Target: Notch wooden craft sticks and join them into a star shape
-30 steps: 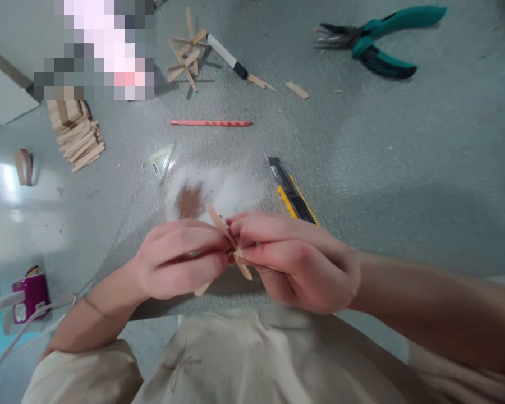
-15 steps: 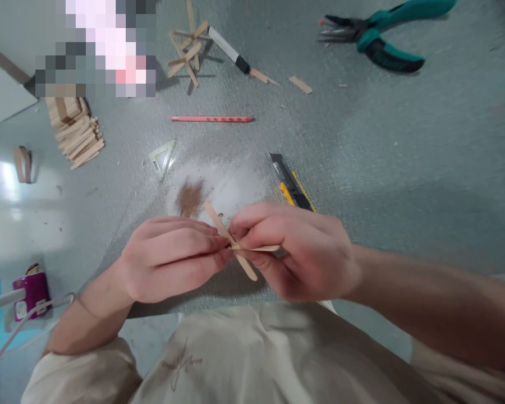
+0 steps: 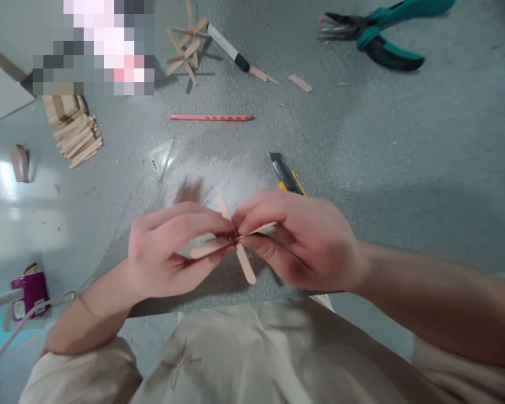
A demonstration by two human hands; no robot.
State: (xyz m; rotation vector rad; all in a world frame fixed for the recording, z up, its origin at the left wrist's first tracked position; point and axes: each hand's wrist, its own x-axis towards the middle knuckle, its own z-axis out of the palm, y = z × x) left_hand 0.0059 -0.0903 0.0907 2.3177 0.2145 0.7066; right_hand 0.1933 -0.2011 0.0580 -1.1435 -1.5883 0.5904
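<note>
Between my two hands is a cross of wooden craft sticks (image 3: 246, 266), held just above the table near its front edge. My left hand (image 3: 172, 247) pinches the arm that points left, close to the centre. With thumb and fingers my right hand (image 3: 307, 241) grips the arm on the right, also near the middle. One blade points away from me and another toward me. My fingertips partly hide the centre joint. A utility knife (image 3: 284, 171) with black and yellow parts lies just beyond my right hand, which covers its lower end.
Past my hands lie a pink pencil (image 3: 210, 118), a clear set square (image 3: 162, 157) and a white marker (image 3: 227, 46). Pliers (image 3: 368, 33) rest at the far right. Stacked craft sticks (image 3: 78, 137) are on the left, assembled stick stars (image 3: 189, 47) at the back.
The stick cross has turned and tilted in my fingers, so its left arm now shows. My left hand has opened its grip posture slightly, and my right hand has shifted a little upward.
</note>
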